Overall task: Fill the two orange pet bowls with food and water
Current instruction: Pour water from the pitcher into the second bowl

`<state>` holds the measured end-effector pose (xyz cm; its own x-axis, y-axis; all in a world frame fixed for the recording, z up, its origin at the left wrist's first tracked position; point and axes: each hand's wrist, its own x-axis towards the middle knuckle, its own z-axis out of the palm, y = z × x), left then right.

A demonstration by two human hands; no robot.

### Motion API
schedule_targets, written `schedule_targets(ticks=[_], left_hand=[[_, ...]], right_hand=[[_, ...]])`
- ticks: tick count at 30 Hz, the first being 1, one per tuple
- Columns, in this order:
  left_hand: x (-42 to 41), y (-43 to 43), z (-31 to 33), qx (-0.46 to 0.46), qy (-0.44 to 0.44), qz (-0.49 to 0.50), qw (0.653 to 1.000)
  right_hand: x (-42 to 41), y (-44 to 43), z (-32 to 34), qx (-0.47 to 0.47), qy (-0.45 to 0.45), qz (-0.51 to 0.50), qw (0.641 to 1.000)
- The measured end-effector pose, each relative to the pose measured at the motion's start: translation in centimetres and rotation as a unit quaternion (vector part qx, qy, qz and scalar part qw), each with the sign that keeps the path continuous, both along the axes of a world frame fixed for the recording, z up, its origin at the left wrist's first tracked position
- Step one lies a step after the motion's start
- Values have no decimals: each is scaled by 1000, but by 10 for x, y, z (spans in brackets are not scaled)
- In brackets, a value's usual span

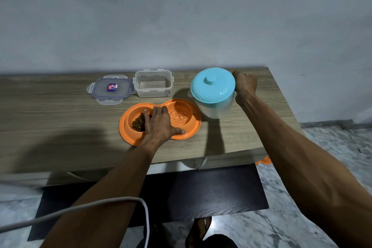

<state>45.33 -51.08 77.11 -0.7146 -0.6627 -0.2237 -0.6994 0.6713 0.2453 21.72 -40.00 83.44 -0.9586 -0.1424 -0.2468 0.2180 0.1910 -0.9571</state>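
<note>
**Both bowls filled, hands on bowl and jug**

We see the orange double pet bowl (pixel 128 135) lying near the front edge of the wooden tabletop (pixel 50 119). Its left well holds brown kibble (pixel 138 123); its right well holds water (pixel 178 117). Our left hand (pixel 160 123) rests flat across the middle ridge between the wells, fingers spread, its grip wide and closed on nothing. Just right of the bowl stands a clear jug with a blue lid (pixel 213 84). Our right hand (pixel 244 83) is wrapped round the jug's far side, apparently on its handle, grip closed. Behind the bowl sit an empty clear container (pixel 153 83) and, touching its left side, its lid (pixel 111 88).
</note>
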Motion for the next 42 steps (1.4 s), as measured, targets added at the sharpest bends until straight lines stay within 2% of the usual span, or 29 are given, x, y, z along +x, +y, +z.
schedule_targets(ticks=[16,29,42], left_hand=[[1,-1,-5,-17,4,-5,1000],[1,1,0,-6,-10,2,1000],[2,1,-3,-5,8,-1,1000]], right_hand=[[-37,-33,-15,-73,-60,-54,994],[-54,-50,-32,-67,-83,-39,993],[-52,-40,-42,-56,-70,-35,995]])
